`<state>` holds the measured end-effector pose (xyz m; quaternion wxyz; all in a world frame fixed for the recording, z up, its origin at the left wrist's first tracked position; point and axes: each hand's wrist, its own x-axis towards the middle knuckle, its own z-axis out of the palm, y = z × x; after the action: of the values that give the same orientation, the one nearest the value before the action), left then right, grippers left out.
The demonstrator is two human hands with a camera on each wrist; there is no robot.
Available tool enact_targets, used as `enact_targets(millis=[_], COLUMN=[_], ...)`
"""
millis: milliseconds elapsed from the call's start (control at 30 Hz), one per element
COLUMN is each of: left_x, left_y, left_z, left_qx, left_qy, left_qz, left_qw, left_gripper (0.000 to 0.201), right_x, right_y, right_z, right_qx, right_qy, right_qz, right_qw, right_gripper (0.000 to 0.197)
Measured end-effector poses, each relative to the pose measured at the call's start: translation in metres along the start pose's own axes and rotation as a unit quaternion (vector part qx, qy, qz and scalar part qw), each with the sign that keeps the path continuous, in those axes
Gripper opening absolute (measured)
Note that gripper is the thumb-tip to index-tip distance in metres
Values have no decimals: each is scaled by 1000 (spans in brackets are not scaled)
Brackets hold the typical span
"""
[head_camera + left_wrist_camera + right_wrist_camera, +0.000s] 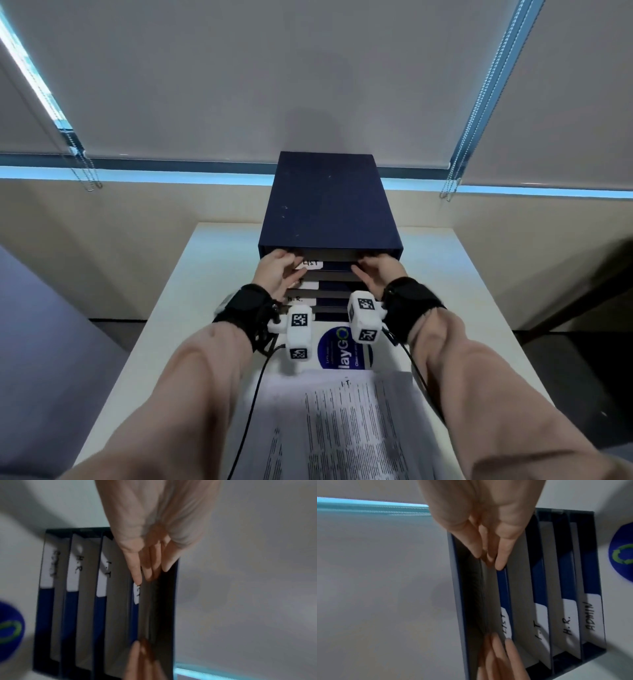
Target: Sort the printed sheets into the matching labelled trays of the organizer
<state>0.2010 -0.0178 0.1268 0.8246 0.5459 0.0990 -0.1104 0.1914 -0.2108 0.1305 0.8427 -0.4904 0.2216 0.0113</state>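
The white table (479,308) bears the organizer (329,202), printed sheets (335,428), and a blue sticker (342,349).

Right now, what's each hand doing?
Left hand: open, straight fingers at the left of the top tray, holding nothing.
Right hand: open, fingers at its right end.

Matt navy organizer (329,202) — white paper labels (593,616), smooth white table (479,274)

Both arms reach straight forward, side by side, forearms in beige sleeves with black wrist straps. The left hand (276,271) and right hand (376,274) lie level and apart, palms turned inward toward each other, fingers (137,568) straight and close together, each thumb stretched alongside, gripping nothing.
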Motion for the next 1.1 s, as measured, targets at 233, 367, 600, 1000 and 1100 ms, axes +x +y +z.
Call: enact_targets(millis=[233,367,600,1000,1100], left_x=[-52,-81,-108,-120,-124], left_y=[-61,-106,-138,-150,-139], left_z=[-33,-66,-90,-99,-98], left_qx=[391,663,726,698,622], left_qy=[-119,-166,-129,-84,-75], left_qz=[-107,-67,3,29,84], left_qw=[906,727,675,711,775], left_gripper=[12,15,28,33,25], right_x=[-53,-86,-134,-155,-157], right_y=[42,90,141,148,133], right_z=[-48,-112,-183,-174,-171], right_qx=[-222,-381,-463,-433,-319], right_qy=[-53,27,79,92,85], right_qz=[50,60,91,100,87], right_qw=[972,922,878,891,940], right_gripper=[17,17,19,20,21])
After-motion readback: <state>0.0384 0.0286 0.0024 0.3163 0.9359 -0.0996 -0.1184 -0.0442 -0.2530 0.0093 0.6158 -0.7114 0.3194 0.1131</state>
